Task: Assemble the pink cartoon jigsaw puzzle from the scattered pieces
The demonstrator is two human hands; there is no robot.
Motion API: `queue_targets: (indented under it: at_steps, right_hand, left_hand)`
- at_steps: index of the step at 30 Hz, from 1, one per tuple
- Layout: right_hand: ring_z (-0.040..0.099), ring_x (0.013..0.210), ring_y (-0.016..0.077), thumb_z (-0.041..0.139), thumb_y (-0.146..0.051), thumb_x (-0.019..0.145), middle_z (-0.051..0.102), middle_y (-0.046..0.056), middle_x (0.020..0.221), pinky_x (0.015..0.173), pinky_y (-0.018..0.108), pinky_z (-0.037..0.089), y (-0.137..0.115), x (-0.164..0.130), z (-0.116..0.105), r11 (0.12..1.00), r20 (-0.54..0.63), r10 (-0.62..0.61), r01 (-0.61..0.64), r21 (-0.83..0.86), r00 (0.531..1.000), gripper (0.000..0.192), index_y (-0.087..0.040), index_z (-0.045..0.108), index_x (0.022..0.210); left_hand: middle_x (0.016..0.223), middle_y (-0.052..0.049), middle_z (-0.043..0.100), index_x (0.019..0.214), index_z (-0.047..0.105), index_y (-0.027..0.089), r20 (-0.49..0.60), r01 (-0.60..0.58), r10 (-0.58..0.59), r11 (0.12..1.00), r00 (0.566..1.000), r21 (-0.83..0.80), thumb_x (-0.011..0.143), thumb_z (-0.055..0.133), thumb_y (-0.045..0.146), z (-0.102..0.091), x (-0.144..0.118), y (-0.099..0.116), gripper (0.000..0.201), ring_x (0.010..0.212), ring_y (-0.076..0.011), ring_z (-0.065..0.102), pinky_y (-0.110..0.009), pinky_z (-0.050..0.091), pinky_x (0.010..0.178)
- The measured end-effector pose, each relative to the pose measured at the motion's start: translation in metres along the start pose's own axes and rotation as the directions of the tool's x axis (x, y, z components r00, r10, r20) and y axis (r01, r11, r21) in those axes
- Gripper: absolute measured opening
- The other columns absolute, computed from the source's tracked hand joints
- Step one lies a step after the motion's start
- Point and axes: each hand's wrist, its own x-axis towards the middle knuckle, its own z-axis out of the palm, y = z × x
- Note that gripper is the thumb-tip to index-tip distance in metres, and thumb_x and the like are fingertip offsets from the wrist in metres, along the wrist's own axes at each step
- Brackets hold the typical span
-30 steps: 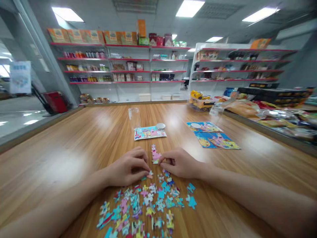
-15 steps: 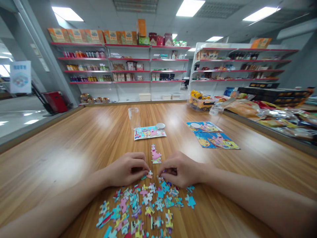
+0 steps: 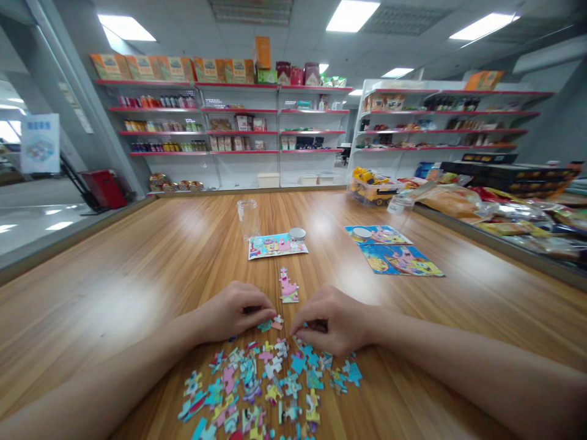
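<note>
My left hand (image 3: 241,313) rests on the table, thumb and forefinger closed at the edge of a small pink and white puzzle piece (image 3: 277,322). Across from it, my right hand (image 3: 334,319) is curled with its fingertips down at the upper edge of the loose puzzle pieces (image 3: 274,366); what is between its fingers is hidden. Several blue pieces lie under and beside that hand. Beyond both hands sits a joined strip of pieces showing a pink figure (image 3: 288,287). Farther back lies a picture sheet (image 3: 275,246) with cartoon characters.
A clear plastic jar (image 3: 248,220) stands behind the sheet, and a silver lid (image 3: 297,233) rests on it. To the right are two blue picture sheets (image 3: 398,260), another lid (image 3: 362,233) and a second clear jar (image 3: 400,205). A toy bin (image 3: 372,188) and packaged snacks (image 3: 458,205) lie beyond.
My right hand has shifted slightly toward me, and several blue pieces near it have moved within the pile. My left hand stays almost where it was.
</note>
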Motion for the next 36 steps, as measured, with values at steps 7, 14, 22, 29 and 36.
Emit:
queue_targets:
  at_steps: [7,14,22,29,36]
  right_hand:
    - [0.056,0.047,0.0107,0.055,-0.017,0.084,0.067,0.002,0.06,0.047,0.02,0.04,0.002,0.0,0.001,0.997,-0.01,-0.019,0.018,-0.076,1.0,0.021,-0.014,0.075,0.091]
    - [0.059,0.049,0.0113,0.055,-0.017,0.086,0.068,0.003,0.062,0.048,0.02,0.041,0.003,0.0,0.001,0.995,-0.024,-0.006,0.003,-0.097,1.0,0.019,-0.014,0.073,0.091]
    - [0.057,0.047,0.0111,0.054,-0.017,0.086,0.066,0.001,0.058,0.047,0.021,0.039,0.003,0.0,0.002,0.99,-0.029,0.011,-0.015,-0.14,1.0,0.02,-0.015,0.073,0.091]
    - [0.057,0.049,0.0115,0.054,-0.019,0.087,0.067,0.002,0.06,0.049,0.02,0.041,0.0,0.001,0.0,0.992,0.006,0.032,-0.031,-0.126,0.999,0.021,-0.015,0.075,0.091]
    - [0.052,0.046,0.0106,0.054,-0.017,0.086,0.062,0.0,0.055,0.047,0.02,0.038,-0.001,0.002,0.0,0.988,-0.031,0.031,-0.036,-0.152,0.999,0.023,-0.016,0.074,0.097]
  left_hand:
    - [0.059,0.001,0.056,0.071,0.061,0.014,-0.029,0.054,-0.054,0.999,0.998,0.0,0.099,0.051,0.028,-0.001,-0.001,-0.001,0.033,0.053,-0.0093,0.047,-0.021,0.035,0.052]
    - [0.071,-0.002,0.059,0.094,0.064,0.012,-0.273,-0.138,0.163,0.985,0.948,0.109,0.094,0.055,0.01,-0.006,0.002,0.018,0.009,0.062,-0.011,0.052,-0.022,0.038,0.056]
    - [0.074,-0.003,0.056,0.092,0.064,0.014,-0.147,-0.025,0.024,1.0,0.989,-0.005,0.09,0.051,0.012,-0.005,0.001,0.017,0.013,0.063,-0.0127,0.051,-0.023,0.038,0.055]
    - [0.076,-0.003,0.059,0.09,0.063,0.015,-0.005,0.05,-0.05,0.986,0.999,0.162,0.089,0.049,0.015,-0.003,0.0,0.011,0.014,0.064,-0.0146,0.053,-0.026,0.039,0.059]
    - [0.067,0.0,0.055,0.089,0.064,0.015,-0.049,0.116,-0.115,0.993,0.992,0.009,0.089,0.05,0.018,-0.004,-0.004,0.009,0.014,0.055,-0.011,0.047,-0.022,0.035,0.053]
